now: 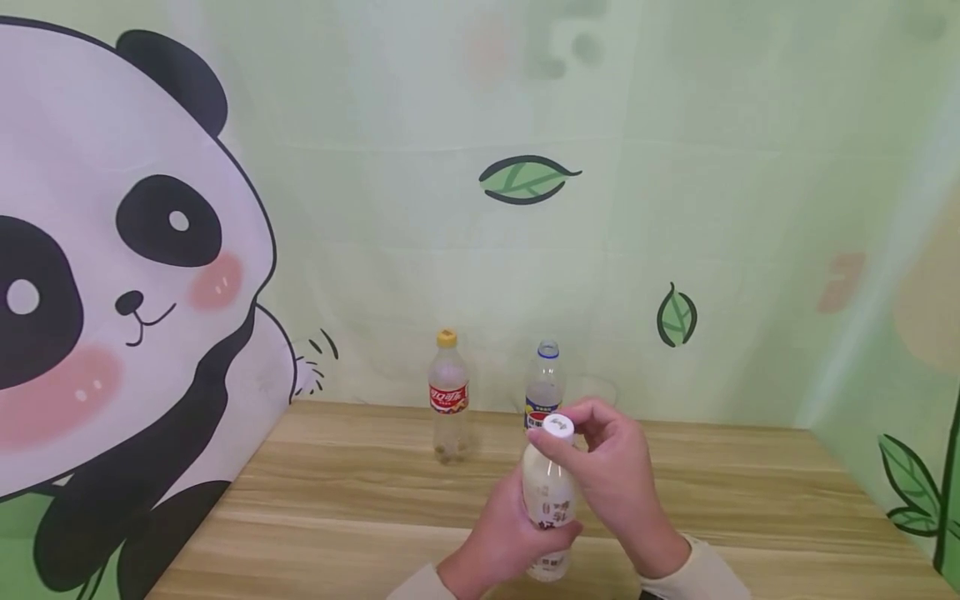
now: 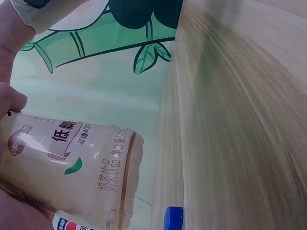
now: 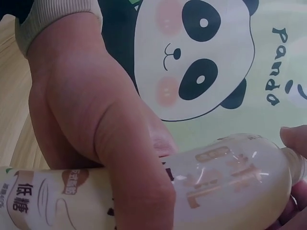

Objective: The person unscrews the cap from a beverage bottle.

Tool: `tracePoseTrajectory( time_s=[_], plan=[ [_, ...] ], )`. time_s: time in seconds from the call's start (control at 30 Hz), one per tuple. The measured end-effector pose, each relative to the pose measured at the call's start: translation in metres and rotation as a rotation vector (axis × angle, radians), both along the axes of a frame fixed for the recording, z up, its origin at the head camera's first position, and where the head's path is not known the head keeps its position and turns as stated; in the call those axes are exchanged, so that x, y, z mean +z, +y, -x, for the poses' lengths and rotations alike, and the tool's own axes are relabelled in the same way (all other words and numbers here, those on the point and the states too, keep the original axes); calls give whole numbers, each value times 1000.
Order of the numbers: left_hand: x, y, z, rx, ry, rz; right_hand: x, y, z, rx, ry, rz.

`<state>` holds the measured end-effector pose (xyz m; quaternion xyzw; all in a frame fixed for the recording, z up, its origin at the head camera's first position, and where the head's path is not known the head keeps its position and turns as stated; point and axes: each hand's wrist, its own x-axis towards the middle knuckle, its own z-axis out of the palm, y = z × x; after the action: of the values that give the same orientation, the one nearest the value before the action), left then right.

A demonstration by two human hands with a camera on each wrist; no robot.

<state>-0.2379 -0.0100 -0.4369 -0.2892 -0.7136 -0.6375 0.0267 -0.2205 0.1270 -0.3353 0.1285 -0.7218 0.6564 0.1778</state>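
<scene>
A milk tea bottle (image 1: 551, 492) with a white cap (image 1: 558, 427) is held in front of me, its pale contents showing through clear plastic. My left hand (image 1: 504, 529) grips its body, the thumb across the printed front. At the top, my right hand (image 1: 618, 475) pinches the cap between thumb and fingers. The bottle's lower end (image 2: 115, 177) sticks out past the left hand in the left wrist view. In the right wrist view, the left hand (image 3: 103, 105) wraps the middle of the bottle, and right-hand fingers (image 3: 300, 139) are at the neck by the right edge.
On the wooden table (image 1: 337, 492) a cola bottle (image 1: 448, 400) with a yellow cap stands at the back. Right of it is an uncapped bottle (image 1: 546, 383) with a blue neck ring, partly behind my hands. A blue cap (image 2: 173, 218) lies on the table. Panda-printed cloth (image 1: 420, 250) hangs behind.
</scene>
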Motion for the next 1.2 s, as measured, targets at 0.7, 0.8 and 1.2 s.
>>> tracePoseTrajectory(
  time_s=[0.7, 0.8, 1.2],
  plan=[
    [0, -2, 4, 17, -1, 2, 3, 1, 1, -11, -43, -118],
    [-2, -1, 4, 22, 15, 2, 2, -1, 0, -86, -57, -118],
    [-2, 0, 3, 9, 2, -1, 4, -4, -3, -219, -40, -130]
  ],
)
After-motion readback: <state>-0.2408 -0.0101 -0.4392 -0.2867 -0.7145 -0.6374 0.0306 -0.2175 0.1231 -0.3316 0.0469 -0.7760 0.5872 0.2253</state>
